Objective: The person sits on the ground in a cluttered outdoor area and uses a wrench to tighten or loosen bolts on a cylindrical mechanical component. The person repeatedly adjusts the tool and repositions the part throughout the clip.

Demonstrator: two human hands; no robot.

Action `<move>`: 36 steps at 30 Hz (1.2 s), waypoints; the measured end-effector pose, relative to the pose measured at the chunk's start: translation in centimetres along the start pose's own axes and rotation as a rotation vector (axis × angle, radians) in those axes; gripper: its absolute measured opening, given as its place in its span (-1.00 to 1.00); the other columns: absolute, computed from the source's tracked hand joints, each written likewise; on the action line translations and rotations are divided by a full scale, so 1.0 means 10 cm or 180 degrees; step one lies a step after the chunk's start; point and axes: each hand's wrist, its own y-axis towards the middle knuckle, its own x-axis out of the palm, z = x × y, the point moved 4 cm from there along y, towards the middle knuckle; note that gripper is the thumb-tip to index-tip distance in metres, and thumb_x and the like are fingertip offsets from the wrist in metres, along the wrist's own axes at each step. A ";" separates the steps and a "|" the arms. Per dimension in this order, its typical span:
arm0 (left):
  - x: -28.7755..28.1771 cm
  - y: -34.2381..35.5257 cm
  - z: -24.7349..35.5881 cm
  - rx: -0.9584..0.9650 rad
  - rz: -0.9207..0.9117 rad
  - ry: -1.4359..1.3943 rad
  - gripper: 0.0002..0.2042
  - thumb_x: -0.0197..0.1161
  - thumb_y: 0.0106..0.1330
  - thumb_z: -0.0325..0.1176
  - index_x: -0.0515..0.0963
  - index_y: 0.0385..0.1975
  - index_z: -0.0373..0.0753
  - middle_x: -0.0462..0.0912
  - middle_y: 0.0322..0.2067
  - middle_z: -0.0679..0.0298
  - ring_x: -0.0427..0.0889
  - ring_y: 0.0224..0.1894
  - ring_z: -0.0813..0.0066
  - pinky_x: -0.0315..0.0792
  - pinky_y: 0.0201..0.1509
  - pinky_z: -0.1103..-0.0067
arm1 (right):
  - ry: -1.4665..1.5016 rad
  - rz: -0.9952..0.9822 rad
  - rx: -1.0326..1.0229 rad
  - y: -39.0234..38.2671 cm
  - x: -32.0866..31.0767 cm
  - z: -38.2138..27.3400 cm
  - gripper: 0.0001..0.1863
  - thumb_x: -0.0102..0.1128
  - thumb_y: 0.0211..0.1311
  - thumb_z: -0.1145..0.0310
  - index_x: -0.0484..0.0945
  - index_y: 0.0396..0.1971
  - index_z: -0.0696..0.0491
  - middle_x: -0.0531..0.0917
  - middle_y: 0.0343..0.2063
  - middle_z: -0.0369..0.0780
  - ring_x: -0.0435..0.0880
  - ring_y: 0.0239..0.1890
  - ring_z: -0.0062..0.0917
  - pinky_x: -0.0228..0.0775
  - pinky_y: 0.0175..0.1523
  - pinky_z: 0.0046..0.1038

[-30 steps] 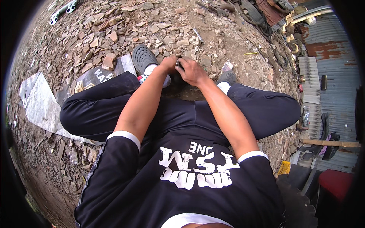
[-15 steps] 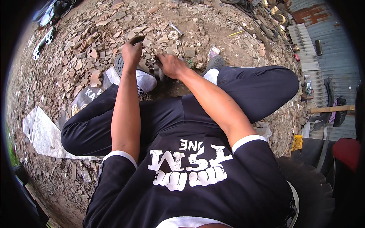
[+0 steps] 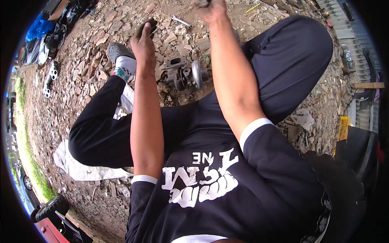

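Observation:
A turbocharger (image 3: 197, 74) with a silver round housing and a dark, rusty flanged body lies on the rubble between my legs. Neither hand touches it. My left hand (image 3: 144, 39) is up beyond it on the left, fingers stretched and apart, the tips blackened, with nothing in it. At the top edge of the picture, my right hand (image 3: 212, 11) has curled, darkened fingers, partly cut off. Something dark and greyish shows at them, too blurred to name. A metal wrench (image 3: 181, 21) lies on the ground between the two hands.
Broken tile and stones cover the ground. A white sheet (image 3: 87, 164) lies by my left knee. Off to the left are a silver metal pipe part (image 3: 50, 79) and a heap with a blue bag (image 3: 39, 29). A yellow stick (image 3: 253, 8) lies at upper right, near corrugated sheets (image 3: 334, 16).
My right hand has moved up and away from the turbocharger, now uncovered. My left hand has opened its fingers. My feet have moved apart, and the view has shifted.

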 end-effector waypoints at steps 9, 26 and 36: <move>-0.46 0.15 -0.35 -0.0994 -0.0301 0.0411 -0.67 0.20 0.44 -0.27 0.59 0.09 -0.31 0.71 -0.04 0.21 0.66 -0.02 0.48 0.46 0.08 0.58 | -0.0123 0.3055 -0.0272 -0.69 0.05 0.23 -0.70 -0.18 0.49 0.09 0.40 -0.38 -0.06 0.42 -0.55 -0.40 0.33 -0.53 -0.54 0.20 -0.45 -0.37; -0.13 -0.76 -1.18 -0.0584 -0.3368 0.2933 -0.23 0.59 -0.16 -0.07 0.54 0.15 -0.19 0.49 0.19 -0.05 0.49 0.22 -0.03 0.38 0.32 0.25 | -0.1933 0.3715 -0.0026 -0.55 -0.22 0.46 -0.75 0.00 0.47 0.22 0.52 -0.40 0.00 0.48 -0.64 -0.36 0.37 -0.71 -0.60 0.14 -0.69 -0.53; 0.01 -0.60 -0.97 -0.0748 -0.3072 0.3085 -0.23 0.60 -0.30 -0.17 0.57 0.10 -0.17 0.57 0.11 0.03 0.60 0.10 0.02 0.51 0.19 0.31 | -0.2323 0.2875 0.0424 -0.11 -0.75 0.54 -0.74 0.02 0.47 0.24 0.58 -0.36 0.07 0.62 -0.55 -0.24 0.49 -0.68 -0.57 0.26 -0.66 -0.52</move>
